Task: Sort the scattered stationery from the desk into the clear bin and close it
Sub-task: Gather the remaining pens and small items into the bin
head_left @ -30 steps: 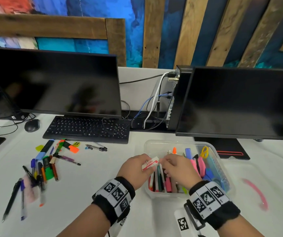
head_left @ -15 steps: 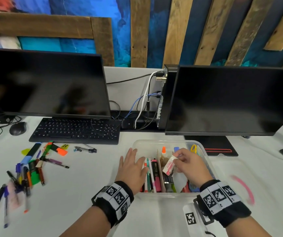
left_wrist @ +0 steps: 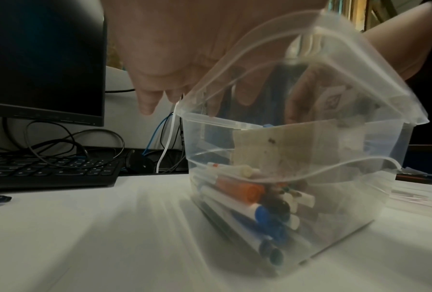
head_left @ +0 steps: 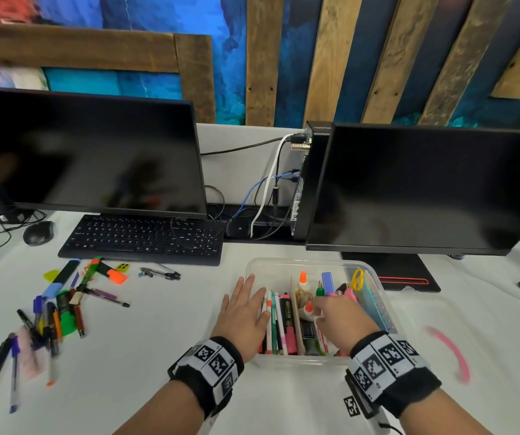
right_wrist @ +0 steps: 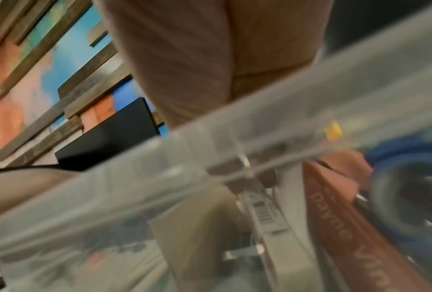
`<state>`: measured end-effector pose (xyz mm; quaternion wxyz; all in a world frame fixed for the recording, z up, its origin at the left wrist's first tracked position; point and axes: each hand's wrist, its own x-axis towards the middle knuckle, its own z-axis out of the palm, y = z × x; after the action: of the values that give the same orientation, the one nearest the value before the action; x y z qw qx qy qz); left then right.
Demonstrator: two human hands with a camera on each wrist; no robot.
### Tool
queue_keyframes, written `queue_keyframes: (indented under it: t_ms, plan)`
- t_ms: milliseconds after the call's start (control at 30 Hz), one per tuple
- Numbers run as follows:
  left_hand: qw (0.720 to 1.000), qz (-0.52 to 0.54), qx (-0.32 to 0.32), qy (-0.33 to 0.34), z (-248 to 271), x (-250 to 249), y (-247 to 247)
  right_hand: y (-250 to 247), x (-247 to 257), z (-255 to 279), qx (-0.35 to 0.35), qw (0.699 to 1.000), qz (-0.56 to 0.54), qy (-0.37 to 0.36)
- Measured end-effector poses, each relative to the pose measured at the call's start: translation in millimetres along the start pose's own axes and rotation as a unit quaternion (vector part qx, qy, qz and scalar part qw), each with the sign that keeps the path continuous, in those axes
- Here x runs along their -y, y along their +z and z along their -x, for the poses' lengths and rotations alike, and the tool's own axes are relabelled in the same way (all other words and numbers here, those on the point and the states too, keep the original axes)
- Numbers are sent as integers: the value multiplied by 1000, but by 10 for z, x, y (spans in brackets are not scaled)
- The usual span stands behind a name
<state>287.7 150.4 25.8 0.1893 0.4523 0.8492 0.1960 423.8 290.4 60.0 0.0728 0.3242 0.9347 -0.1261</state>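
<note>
The clear bin point(head_left: 312, 265) stands on the white desk, with pens, markers, glue bottles and scissors sorted on either side of a cardboard divider point(head_left: 296, 318). My left hand point(head_left: 243, 309) lies flat with straight fingers on the bin's left rim; in the left wrist view my left hand point(left_wrist: 185, 59) hovers over the bin point(left_wrist: 360, 197). My right hand point(head_left: 338, 317) reaches down into the bin's right part, fingers curled. Through the blurred bin rim point(right_wrist: 160, 168), a white barcoded eraser point(right_wrist: 262, 211) shows below those fingers. Scattered pens and markers point(head_left: 54, 315) lie at the left.
An orange highlighter point(head_left: 115, 276) and some pens point(head_left: 158, 273) lie before the black keyboard point(head_left: 142, 238). A mouse point(head_left: 37, 232) sits far left. Two dark monitors stand behind. A clear lid with a pink strip point(head_left: 450, 353) lies right of the bin.
The eraser passed from both hands to my right hand, which has lowered it into the bin. My left hand let go and settled flat on the bin's left rim.
</note>
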Motion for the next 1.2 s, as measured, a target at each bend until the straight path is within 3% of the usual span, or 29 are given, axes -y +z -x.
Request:
queue_keyframes:
  t_ms: [200,533,733,867,1000,1200]
  plan:
    - [1000,17,-14,5,-2,1,11,121,19,-54,5,998,59,3]
    - [1000,5,-18,13,20,28,-5,31,85,-49,-24,999,20,26]
    - [993,40,-104,34,116,128,-107,-70,252,-22,-51,999,4,12]
    - [986,50,-154,36,158,364,-231,-137,548,-58,-57,997,-51,-20]
    - [992,23,-120,-16,156,780,-325,-174,1015,-125,-71,990,-104,-58]
    - [994,-6,-70,-85,195,1436,-529,-60,1743,-371,-27,991,-101,-89]
